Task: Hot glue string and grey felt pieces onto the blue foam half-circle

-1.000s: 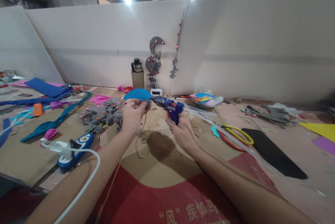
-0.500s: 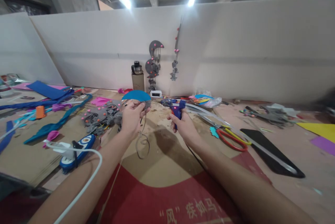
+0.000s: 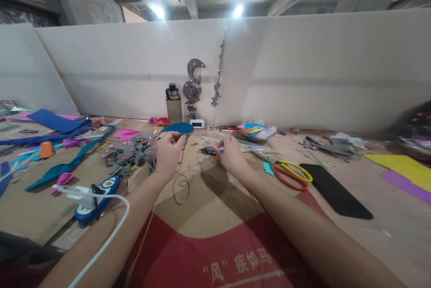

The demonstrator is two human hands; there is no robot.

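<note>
My left hand (image 3: 169,151) is closed, its fingertips pinching a blue felt piece (image 3: 180,128) with a rounded edge. A thin grey cord (image 3: 182,185) trails down below those fingers in loose loops on the cardboard. To the right, my right hand (image 3: 230,155) is closed round a dark blue hot glue gun (image 3: 209,150) low over the table. The gun's nozzle points left; its handle is mostly hidden by the hand. Beside my left wrist lie a ball of grey yarn (image 3: 150,155) and a heap of grey felt pieces with pink dots (image 3: 124,151).
Scissors (image 3: 291,173) with red and yellow handles lie right of my right arm, near a black phone-like slab (image 3: 335,190). A bottle (image 3: 173,105) stands by the white partition (image 3: 286,63). A blue power strip (image 3: 97,200) and white cable (image 3: 125,216) are at left.
My right hand has lowered the glue gun towards the table and turned it on its side. My left hand still holds the blue felt. The view has shifted slightly.
</note>
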